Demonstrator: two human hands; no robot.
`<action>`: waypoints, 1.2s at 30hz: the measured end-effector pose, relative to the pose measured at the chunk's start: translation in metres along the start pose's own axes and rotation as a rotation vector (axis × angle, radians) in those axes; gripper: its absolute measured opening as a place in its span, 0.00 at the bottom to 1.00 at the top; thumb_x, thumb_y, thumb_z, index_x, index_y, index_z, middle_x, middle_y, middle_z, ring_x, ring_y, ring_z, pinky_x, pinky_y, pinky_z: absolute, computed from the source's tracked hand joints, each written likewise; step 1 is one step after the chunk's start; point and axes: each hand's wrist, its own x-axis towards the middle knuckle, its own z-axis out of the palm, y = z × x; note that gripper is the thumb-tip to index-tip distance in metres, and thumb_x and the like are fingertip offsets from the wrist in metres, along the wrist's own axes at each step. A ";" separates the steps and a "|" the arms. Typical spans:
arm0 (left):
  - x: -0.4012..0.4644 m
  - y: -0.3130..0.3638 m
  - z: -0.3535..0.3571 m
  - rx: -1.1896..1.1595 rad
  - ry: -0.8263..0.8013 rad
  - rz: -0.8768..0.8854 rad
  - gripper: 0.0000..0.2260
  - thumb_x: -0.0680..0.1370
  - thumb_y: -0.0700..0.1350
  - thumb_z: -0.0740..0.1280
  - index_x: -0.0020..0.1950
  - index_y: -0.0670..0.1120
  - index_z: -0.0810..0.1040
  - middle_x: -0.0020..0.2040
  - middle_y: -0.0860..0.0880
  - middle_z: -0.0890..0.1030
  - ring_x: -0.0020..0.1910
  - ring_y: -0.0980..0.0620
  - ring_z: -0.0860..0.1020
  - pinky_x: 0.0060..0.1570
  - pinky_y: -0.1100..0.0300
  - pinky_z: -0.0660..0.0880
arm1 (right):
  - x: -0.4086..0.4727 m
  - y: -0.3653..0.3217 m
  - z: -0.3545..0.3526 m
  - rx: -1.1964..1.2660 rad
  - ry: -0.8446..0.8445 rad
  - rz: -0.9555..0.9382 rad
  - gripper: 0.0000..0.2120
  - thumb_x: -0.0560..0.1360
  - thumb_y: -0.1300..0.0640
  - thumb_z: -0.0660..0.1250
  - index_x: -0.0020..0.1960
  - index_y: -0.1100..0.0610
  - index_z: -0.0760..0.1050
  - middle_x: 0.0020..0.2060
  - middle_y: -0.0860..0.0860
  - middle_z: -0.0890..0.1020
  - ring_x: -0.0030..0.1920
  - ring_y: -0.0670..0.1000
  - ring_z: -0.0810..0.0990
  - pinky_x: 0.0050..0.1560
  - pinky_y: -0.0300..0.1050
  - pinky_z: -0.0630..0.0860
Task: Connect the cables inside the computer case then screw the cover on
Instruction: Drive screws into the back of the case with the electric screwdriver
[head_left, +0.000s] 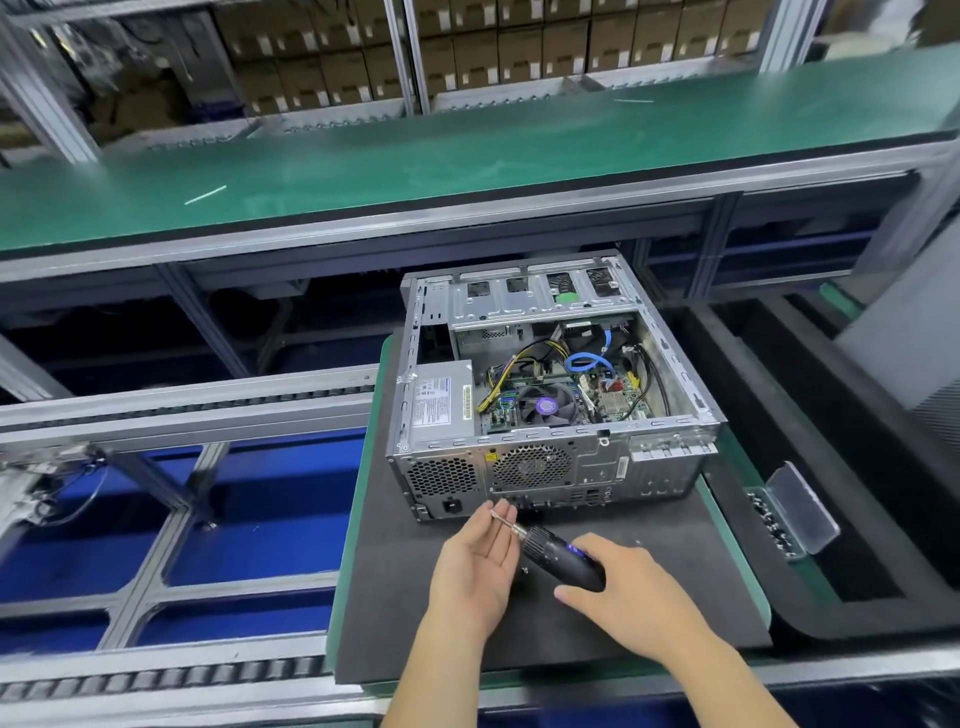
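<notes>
Two hands at work, low centre of the view; conveyor rails (156, 415) run off to the left, bare of parts; left hand (475, 561) palm up, fingers loosely apart, thumb and forefinger tips pinching the driver bit (503, 521); whether a screw sits on the tip, cannot tell; right hand (618, 592) wrapped round the rear of the black electric screwdriver (563, 557), fingers closed on its body; computer case (550, 395) lies on its side on the dark mat (675, 571), just beyond the hands, top open, cover not on; blue and yellow-black cables (584, 361) loop over the board inside; small parts tray (779, 514) sits at right, near the mat's edge. Judgement: case looks stiff sheet steel, fairly heavy, edges likely sharp, so hold by the outer frame; cables soft and springy, best taken at the plug, not the wire; board and fan look fragile.
</notes>
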 end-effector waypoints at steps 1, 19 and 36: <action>0.000 -0.001 0.000 -0.013 -0.001 0.002 0.10 0.79 0.36 0.65 0.60 0.39 0.78 0.52 0.43 0.86 0.47 0.49 0.86 0.46 0.54 0.76 | 0.000 0.000 0.001 0.002 0.003 0.003 0.19 0.68 0.32 0.67 0.55 0.37 0.70 0.45 0.43 0.80 0.44 0.48 0.80 0.48 0.46 0.79; 0.006 -0.009 0.011 -0.040 0.083 0.082 0.06 0.80 0.38 0.67 0.56 0.40 0.79 0.45 0.47 0.87 0.51 0.52 0.82 0.57 0.57 0.73 | 0.001 -0.006 0.020 -0.176 0.112 -0.040 0.19 0.75 0.34 0.63 0.60 0.42 0.67 0.47 0.46 0.79 0.44 0.52 0.80 0.45 0.48 0.80; 0.007 -0.027 0.032 -0.091 0.105 0.301 0.04 0.79 0.36 0.67 0.53 0.39 0.79 0.44 0.45 0.85 0.48 0.50 0.82 0.53 0.58 0.77 | 0.017 0.004 -0.003 0.235 -0.129 -0.053 0.14 0.72 0.39 0.72 0.52 0.44 0.74 0.41 0.45 0.82 0.30 0.43 0.78 0.32 0.40 0.75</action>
